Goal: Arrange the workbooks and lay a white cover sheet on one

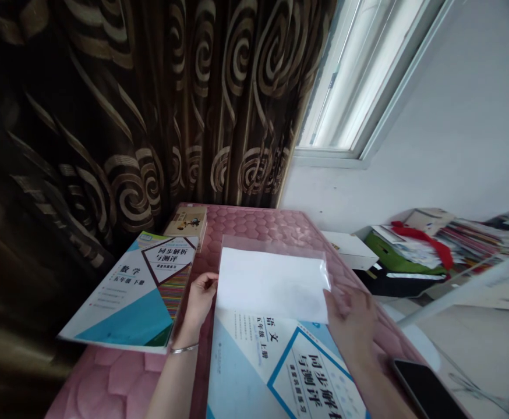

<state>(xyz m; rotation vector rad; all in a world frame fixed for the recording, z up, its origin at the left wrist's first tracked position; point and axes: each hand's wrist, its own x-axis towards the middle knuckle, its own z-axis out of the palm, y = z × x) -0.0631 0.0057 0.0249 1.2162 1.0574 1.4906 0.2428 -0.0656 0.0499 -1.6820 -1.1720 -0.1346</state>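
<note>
A blue and white book [254,372] lies in front of me on the pink quilted surface. Over its far part is a white sheet [272,282] in a clear plastic cover [276,246] that reaches past the sheet's far edge. At the left edge of the cover, my left hand [202,297] is closed, thumb and fingers pinched together on the plastic. My right hand [353,320] rests at the right edge of the sheet and cover, fingers apart and somewhat blurred, the thumb near the sheet's corner.
Another workbook [136,291] lies to the left, with a tan book [187,224] behind it. A black phone [424,390] is at the near right. Beyond the pink surface [254,221] stand a white box [350,250], piled papers and a green bag [383,253].
</note>
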